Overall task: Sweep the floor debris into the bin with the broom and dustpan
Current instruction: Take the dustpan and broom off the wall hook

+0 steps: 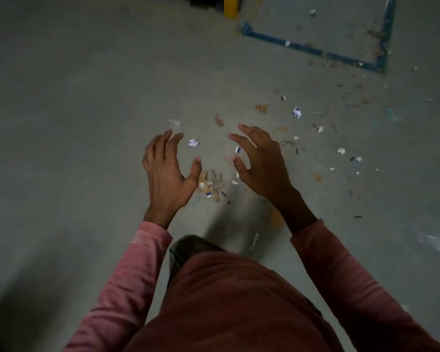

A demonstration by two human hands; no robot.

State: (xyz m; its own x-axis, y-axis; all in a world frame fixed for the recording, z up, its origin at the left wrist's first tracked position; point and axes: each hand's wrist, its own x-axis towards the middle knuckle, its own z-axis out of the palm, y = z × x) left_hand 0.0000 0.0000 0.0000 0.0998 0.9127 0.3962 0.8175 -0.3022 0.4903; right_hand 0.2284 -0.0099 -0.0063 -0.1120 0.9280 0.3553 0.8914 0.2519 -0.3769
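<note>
Debris lies scattered over the grey concrete floor (74, 110). A small pile of paper scraps and brown bits (212, 185) sits between my two hands. A crumpled white paper ball (193, 142) lies just beyond my left hand (167, 171), and another crumpled paper (297, 112) lies further right. More scraps (341, 150) spread out to the right. My left hand and my right hand (258, 161) hover above the floor with fingers spread and nothing in them. No broom, dustpan or bin is in view.
A blue metal frame (315, 50) lies on the floor at the upper right, with a yellow post (231, 6) at the top edge. My red-clothed body and one foot (188, 243) fill the bottom centre.
</note>
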